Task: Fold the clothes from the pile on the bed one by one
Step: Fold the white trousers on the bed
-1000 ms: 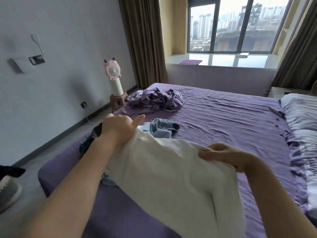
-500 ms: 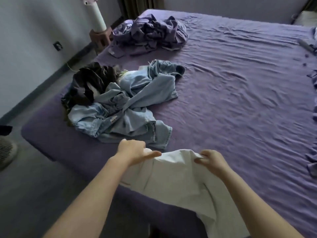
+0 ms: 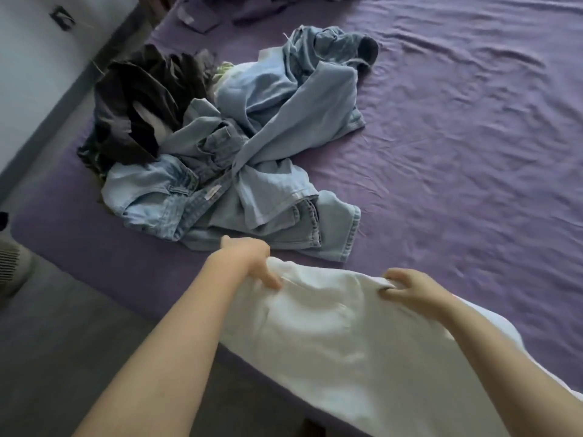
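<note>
**White garment held at near bed edge: risks before laying flat**

Far left: grey floor [image 3: 63, 357] runs along the bed [image 3: 473, 137]. The near part of the white garment [image 3: 331, 342] hangs past the mattress edge towards me; if I lose my hold, I judge it slides off onto the floor.

Left hand [image 3: 249, 263]: fingers curled over the garment's top edge, thumb pressed on the cloth, gripping it. This hand sits just beside the hem of the jeans [image 3: 284, 222] at the front of the pile [image 3: 227, 146]. Risk: laying the garment forward here could drape it onto the denim, giving a lumpy surface and a crooked fold.

Centre: cloth sags between my hands and is not taut. Likely cause of trapped creases if set down as is.

Right hand [image 3: 410, 288]: fingers curled, pinching a bunched bit of the top edge. I cannot tell whether this is a true corner or shoulder; an uneven hold would skew the fold.

Right: open purple sheet, wrinkled, looks the safer place to spread it.
</note>
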A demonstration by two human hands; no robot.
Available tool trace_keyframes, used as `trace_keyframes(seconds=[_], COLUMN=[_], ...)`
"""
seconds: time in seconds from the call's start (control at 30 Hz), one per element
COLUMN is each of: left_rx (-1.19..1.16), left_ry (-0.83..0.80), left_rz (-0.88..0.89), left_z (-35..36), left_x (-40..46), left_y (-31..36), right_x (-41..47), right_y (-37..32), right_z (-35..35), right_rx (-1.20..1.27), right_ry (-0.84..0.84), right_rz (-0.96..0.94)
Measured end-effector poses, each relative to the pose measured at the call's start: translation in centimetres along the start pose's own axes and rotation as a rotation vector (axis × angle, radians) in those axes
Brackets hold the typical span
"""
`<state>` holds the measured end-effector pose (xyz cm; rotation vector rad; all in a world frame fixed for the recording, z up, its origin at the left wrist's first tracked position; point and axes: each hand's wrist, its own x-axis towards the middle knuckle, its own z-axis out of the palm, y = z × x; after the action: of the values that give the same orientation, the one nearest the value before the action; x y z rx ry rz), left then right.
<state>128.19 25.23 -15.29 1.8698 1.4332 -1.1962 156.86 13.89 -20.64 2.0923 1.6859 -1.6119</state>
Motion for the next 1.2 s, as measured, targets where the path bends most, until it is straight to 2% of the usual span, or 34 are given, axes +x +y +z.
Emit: trace_keyframes(seconds=[0.07,0.17,0.23,0.3,0.37,0.5,0.73,0.87,0.93,1.03,1.1,1.2], left_rx=[0.185,-0.056,-0.211,-0.279,-0.294,-0.102,-0.328,-0.614,-0.516,-0.34,-0.457,-0.524], left_ry=[0.195,0.424,0.495,0.484,0.467,0.444,0.323,0.142,0.123,0.141,0.191,0.396], left_rz=[0.02,0.324,0.523,0.578,0.556,0.567,0.584,0.72,0.777,0.772,0.706,0.568], left_z=[1.1,3.9,5.6,6.4,6.2,4.9,4.8,3.6,2.9,2.1,1.9,2.3], left_x=[2.0,4.3,5.5,6.5,7.5,8.9,8.0,6.2,6.1,6.2,6.0,6.2], left_y=[2.3,7.3,10.4,12.7,14.3,16.1,16.5,17.3,17.9,18.5,18.4,18.7], right_x=[2.5,4.7,4.9,4.6,4.1,3.5,-1.4,-3.2,-3.9,-5.1,-5.9,-7.0], right_y=[-0.2,0.8,1.3,1.7,1.8,2.6,5.5,6.9,7.5,8.7,9.6,11.0], right_z=[1.6,3.6,3.9,3.6,3.0,2.5,1.9,1.9,1.6,1.0,0.6,-0.1], right_rx=[-0.169,-0.173,-0.108,0.024,0.162,0.221,-0.018,-0.027,-0.06,-0.074,-0.105,-0.228], right_ry=[0.111,0.213,0.242,0.261,0.288,0.332,0.302,0.37,0.376,0.337,0.281,0.217], right_rz=[0.044,0.089,0.088,0.055,0.005,-0.018,0.083,0.042,0.024,0.041,0.07,0.07])
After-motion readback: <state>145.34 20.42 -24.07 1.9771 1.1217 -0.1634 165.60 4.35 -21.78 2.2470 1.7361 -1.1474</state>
